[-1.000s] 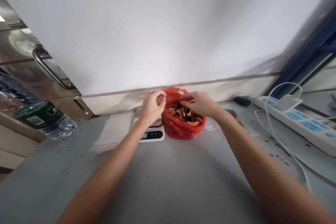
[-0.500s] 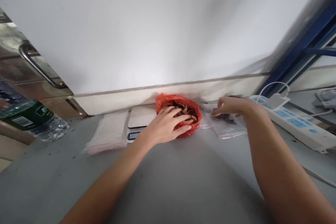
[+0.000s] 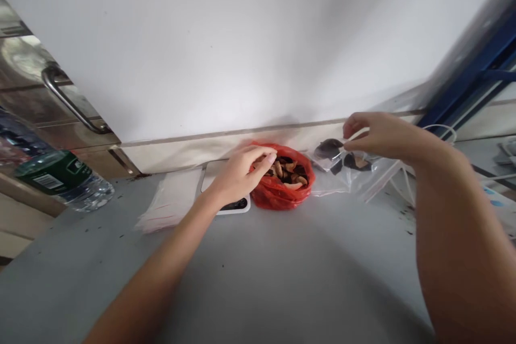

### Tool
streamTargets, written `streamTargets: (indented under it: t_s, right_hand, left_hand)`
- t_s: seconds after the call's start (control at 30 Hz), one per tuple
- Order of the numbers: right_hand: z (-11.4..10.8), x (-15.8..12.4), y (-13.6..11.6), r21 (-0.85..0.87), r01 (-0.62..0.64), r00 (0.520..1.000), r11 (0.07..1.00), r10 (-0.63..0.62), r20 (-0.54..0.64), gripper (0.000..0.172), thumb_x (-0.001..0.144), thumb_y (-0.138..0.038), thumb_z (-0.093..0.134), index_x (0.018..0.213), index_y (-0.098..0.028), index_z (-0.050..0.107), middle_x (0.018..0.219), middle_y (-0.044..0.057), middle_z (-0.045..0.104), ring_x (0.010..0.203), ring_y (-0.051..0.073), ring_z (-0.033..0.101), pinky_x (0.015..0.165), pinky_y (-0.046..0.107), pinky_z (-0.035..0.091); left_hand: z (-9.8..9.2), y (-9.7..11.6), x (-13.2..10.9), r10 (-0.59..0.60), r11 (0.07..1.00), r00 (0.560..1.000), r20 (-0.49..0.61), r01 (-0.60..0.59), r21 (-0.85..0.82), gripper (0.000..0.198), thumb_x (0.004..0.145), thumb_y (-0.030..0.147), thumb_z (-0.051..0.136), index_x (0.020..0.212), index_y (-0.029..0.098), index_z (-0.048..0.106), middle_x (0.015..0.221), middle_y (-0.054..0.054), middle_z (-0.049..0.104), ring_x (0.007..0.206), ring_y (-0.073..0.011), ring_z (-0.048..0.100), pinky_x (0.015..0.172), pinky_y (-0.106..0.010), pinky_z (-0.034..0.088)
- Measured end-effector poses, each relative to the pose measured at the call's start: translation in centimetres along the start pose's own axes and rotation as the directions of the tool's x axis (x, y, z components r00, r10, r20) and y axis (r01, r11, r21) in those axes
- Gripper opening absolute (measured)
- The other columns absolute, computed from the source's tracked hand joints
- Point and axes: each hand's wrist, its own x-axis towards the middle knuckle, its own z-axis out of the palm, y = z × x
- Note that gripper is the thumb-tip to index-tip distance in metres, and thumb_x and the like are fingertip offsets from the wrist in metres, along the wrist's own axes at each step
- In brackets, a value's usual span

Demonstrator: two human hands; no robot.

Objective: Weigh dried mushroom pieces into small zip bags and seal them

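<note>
A crinkled red plastic bag [image 3: 282,196] stands open against the wall, holding curled, dried-looking brown and black pieces [image 3: 288,169]. My left hand [image 3: 244,169] reaches over its left rim, thumb and fingers drawn together just above the pieces; what they pinch, if anything, is hidden. To the right, my right hand [image 3: 368,131] is closed, its thumb and fingertips pinching the upper edge of a clear zip bag [image 3: 373,185] that is partly lifted. Dark pieces [image 3: 357,161] show in that bag. Beside it lies another clear bag [image 3: 332,185], with a dark round piece [image 3: 329,148] near its top.
Left of the red bag are a white scale [image 3: 242,207], partly under my left forearm, and a stack of clear zip bags [image 3: 171,199]. A large green-labelled water bottle [image 3: 64,177] stands far left. A white power strip [image 3: 500,201] and cables are at right.
My left hand has gone from spread over the pieces to closed at the bag's left side. My right hand has risen and moved right, lifting the clear zip bag's edge. The view has shifted slightly.
</note>
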Motion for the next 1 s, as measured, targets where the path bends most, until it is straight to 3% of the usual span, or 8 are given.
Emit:
streamTargets:
  t_s: [0.1,0.2,0.3,0.4,0.53,0.67,0.9,1.0]
  right_hand:
    - [0.0,-1.3,-3.2,0.189,0.001,0.998,0.982,-0.011,0.054,0.015,0.068,-0.014,0.065,0.075,-0.024,0.055,0.072,0.002,0.069,0.068,0.021,0.067,0.056,0.03,0.045]
    - [1.5,-2.1,-5.8,0.42,0.134,0.965,0.897,-0.215,0.151,0.02,0.068,-0.018,0.068,0.077,-0.024,0.052,0.066,0.001,0.067,0.062,0.019,0.065,0.054,0.03,0.046]
    - [3.3,-2.4,-7.4,0.586,0.236,0.905,0.775,-0.395,0.158,0.028,0.067,-0.031,0.074,0.078,-0.025,0.05,0.068,0.001,0.067,0.065,0.02,0.067,0.056,0.031,0.049]
    - [4.3,-2.2,-7.7,0.52,0.266,0.929,0.812,-0.36,0.087,0.035,0.063,-0.04,0.081,0.084,-0.024,0.057,0.085,0.006,0.073,0.084,0.025,0.071,0.066,0.035,0.055]
    - [4.5,-1.7,-7.2,0.396,0.042,0.97,0.917,-0.132,0.204,0.043,0.059,-0.048,0.087,0.086,-0.02,0.068,0.088,0.009,0.075,0.078,0.023,0.068,0.061,0.032,0.049]
    - [4.8,-1.4,-6.8,0.599,-0.138,0.8,0.789,-0.268,0.537,0.05,0.058,-0.06,0.088,0.056,-0.019,0.059,0.055,-0.001,0.056,0.053,0.011,0.047,0.053,0.029,0.038]
    - [6.5,-1.0,-6.4,0.721,-0.327,0.704,0.611,-0.35,0.617,0.046,0.052,-0.051,0.096,0.065,-0.014,0.072,0.059,-0.003,0.055,0.052,0.007,0.042,0.046,0.025,0.027]
    - [7.0,-0.9,-6.5,0.75,-0.365,0.738,0.552,-0.319,0.594,0.047,0.047,-0.049,0.098,0.064,-0.014,0.071,0.06,-0.002,0.059,0.055,0.007,0.047,0.048,0.024,0.032]
  left_hand:
    - [-0.6,0.5,-0.2,-0.117,0.966,0.993,-0.019,0.109,-0.234,0.036,0.102,0.041,0.053,0.127,0.02,0.069,0.134,-0.009,0.071,0.121,-0.0248,0.066,0.101,-0.034,0.054]
    - [-0.8,0.8,-0.4,-0.192,0.892,0.981,0.026,0.185,-0.412,0.035,0.102,0.043,0.055,0.124,0.022,0.07,0.132,-0.008,0.071,0.122,-0.0253,0.067,0.098,-0.034,0.056]
    - [-1.0,0.4,-0.7,-0.304,0.818,0.952,0.035,0.28,-0.503,0.03,0.1,0.04,0.06,0.118,0.019,0.073,0.119,-0.01,0.075,0.103,-0.0228,0.072,0.076,-0.028,0.059]
    - [-1.7,-0.6,-0.9,-0.385,0.743,0.922,0.031,0.33,-0.582,0.024,0.095,0.029,0.066,0.116,0.018,0.073,0.111,-0.01,0.075,0.083,-0.0173,0.071,0.061,-0.024,0.055]
    - [-2.7,-2.0,-1.0,-0.487,0.624,0.874,-0.011,0.338,-0.705,0.023,0.092,0.018,0.068,0.115,0.019,0.071,0.111,-0.009,0.075,0.084,-0.0168,0.072,0.068,-0.026,0.058]
    - [-3.2,-3.1,-0.9,-0.515,0.61,0.855,-0.062,0.314,-0.728,0.01,0.092,0.019,0.066,0.102,0.02,0.069,0.103,-0.008,0.075,0.086,-0.0186,0.073,0.075,-0.032,0.059]
    - [-3.4,-5.2,-1.4,-0.564,0.683,0.816,-0.127,0.375,-0.627,0.019,0.087,0.02,0.068,0.106,0.022,0.065,0.078,0.0,0.068,0.062,-0.0136,0.064,0.058,-0.025,0.05]
    - [-3.4,-5.9,-1.6,-0.577,0.723,0.797,-0.178,0.396,-0.566,0.023,0.088,0.019,0.066,0.11,0.024,0.064,0.071,0.003,0.063,0.057,-0.0124,0.06,0.054,-0.023,0.045]
